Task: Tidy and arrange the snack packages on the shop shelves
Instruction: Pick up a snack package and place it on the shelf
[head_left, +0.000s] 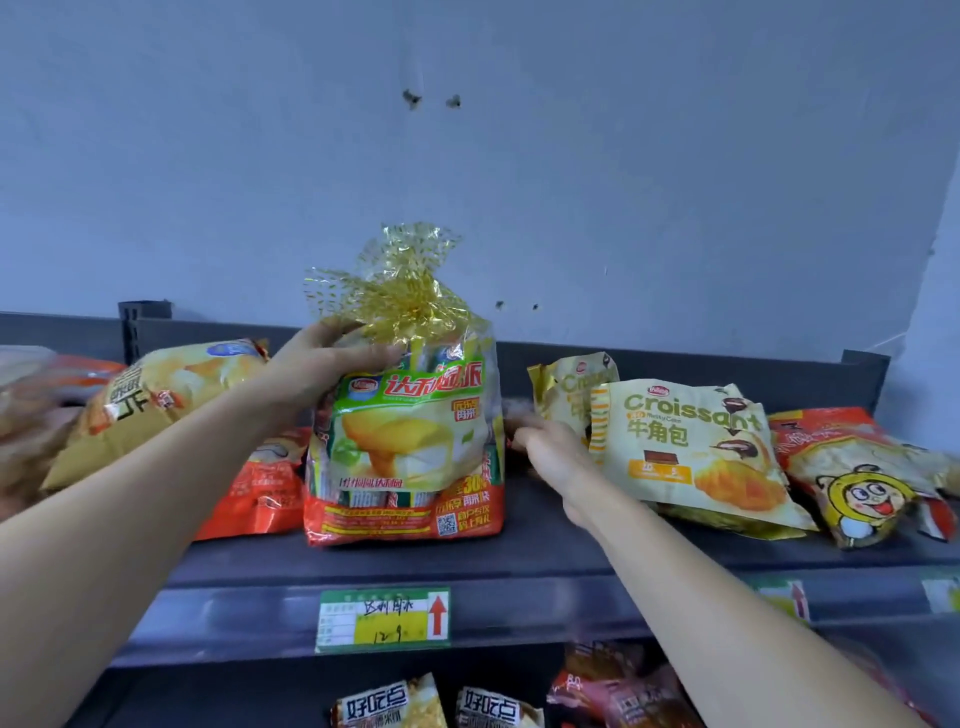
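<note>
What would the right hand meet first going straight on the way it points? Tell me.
Probably the right side of the bow-topped bag; depth is unclear, so the right hand may pass beside it to the back wall.

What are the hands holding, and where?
The left hand grips the tall snack bag at its top, just under the gold bow. The right hand seems to hold nothing.

Dim, bluish light — edges bowed, slightly blurred.

Tall orange bag (410, 457) with gold bow (395, 291), upright under my left hand (322, 369); yellow croissant bags (685, 441) just right of it.
</note>
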